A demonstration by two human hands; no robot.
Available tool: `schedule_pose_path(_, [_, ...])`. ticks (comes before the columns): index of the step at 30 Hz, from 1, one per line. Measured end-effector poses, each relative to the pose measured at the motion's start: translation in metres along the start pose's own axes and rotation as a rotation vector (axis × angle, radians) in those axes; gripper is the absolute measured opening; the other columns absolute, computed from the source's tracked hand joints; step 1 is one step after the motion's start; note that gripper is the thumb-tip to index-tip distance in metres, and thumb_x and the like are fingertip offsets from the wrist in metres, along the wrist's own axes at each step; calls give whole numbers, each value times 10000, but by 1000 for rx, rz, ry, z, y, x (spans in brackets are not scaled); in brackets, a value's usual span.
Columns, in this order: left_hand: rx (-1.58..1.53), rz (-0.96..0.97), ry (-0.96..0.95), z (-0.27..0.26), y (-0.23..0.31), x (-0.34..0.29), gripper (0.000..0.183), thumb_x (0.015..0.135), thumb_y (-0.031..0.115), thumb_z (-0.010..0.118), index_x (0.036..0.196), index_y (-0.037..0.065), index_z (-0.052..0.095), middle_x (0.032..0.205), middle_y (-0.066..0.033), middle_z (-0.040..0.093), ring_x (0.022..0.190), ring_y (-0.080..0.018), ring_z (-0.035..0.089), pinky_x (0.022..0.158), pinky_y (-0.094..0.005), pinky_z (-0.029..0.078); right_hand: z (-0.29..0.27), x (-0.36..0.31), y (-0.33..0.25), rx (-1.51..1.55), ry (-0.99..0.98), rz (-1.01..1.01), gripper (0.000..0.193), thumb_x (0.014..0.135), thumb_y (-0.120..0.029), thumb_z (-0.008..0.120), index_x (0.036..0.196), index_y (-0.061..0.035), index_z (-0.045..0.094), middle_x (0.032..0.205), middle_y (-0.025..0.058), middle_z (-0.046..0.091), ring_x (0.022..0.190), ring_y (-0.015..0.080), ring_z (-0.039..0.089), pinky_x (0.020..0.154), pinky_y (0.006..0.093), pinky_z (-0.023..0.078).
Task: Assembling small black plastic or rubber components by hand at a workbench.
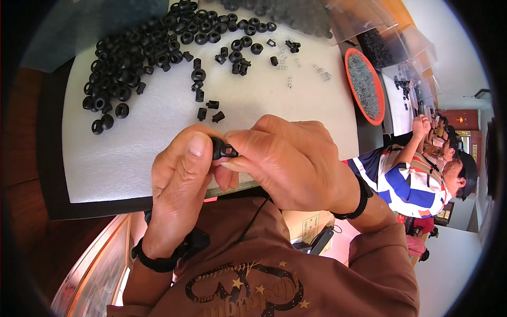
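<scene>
Near the front edge of the white work sheet [132,174], my two hands meet. My left hand [179,177] pinches a round black cord-lock body [216,148] between thumb and fingers. Against it, my right hand [298,161] grips a small black cord-lock plunger [228,151] with a squarish hole, by thumb and forefinger. The two pieces touch; whether a spring sits between them is hidden. Just beyond my hands lie a few loose plungers [202,114]. Further back spreads a heap of round cord-lock bodies [124,74].
Small metal springs [321,72] lie at the back right of the sheet. An orange bowl [379,119] full of springs stands to the right. Clear plastic bins [364,18] line the back. At the far right, a co-worker [417,174] sits along the same bench.
</scene>
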State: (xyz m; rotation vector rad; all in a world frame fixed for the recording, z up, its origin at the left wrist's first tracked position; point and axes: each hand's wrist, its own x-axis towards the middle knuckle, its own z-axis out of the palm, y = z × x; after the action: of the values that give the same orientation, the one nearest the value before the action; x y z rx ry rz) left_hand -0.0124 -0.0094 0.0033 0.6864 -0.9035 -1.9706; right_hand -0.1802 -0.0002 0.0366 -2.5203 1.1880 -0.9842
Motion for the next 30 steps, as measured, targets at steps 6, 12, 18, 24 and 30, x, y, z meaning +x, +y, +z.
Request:
schedule_pose_path(6, [-25,29,-35,-2,-3,1,388,1010,335,391,956,-20,537,720,-52,518,669,-116,491,647,-251,413,-5,1,-7,140,-17,116,157,822,-10,650,967,35,608,692,97,558,557,200,563,483,276,427])
schedule_pose_path(12, [-103,52,-57,-6,-6,1,377,1012,337,377,892,8,516,668,-39,481,648,-134,493,630,-263,418,-11,5,-12,371,-24,263,150,845,17,591,993,36,603,708,68,547,597,124,535,539,238,418])
schedule_pose_path(18, [-87,51,-66,-7,-6,0,388,1010,352,376,862,20,513,639,-33,459,620,-135,488,609,-269,418,-12,6,-14,508,-18,320,168,838,109,475,967,42,560,778,80,598,670,139,649,580,237,505])
schedule_pose_path(24, [-78,59,-81,-8,-6,0,390,1007,360,381,855,25,512,628,-28,451,607,-132,484,598,-263,411,-11,4,-19,592,-7,358,168,846,115,472,980,40,540,755,81,622,679,117,638,592,220,501])
schedule_pose_path(30, [-58,56,-62,-7,-5,-2,394,1003,366,388,841,29,513,623,-25,447,600,-128,476,590,-257,402,-11,2,-24,778,-3,457,96,894,77,485,970,41,533,772,82,635,698,104,619,627,225,503])
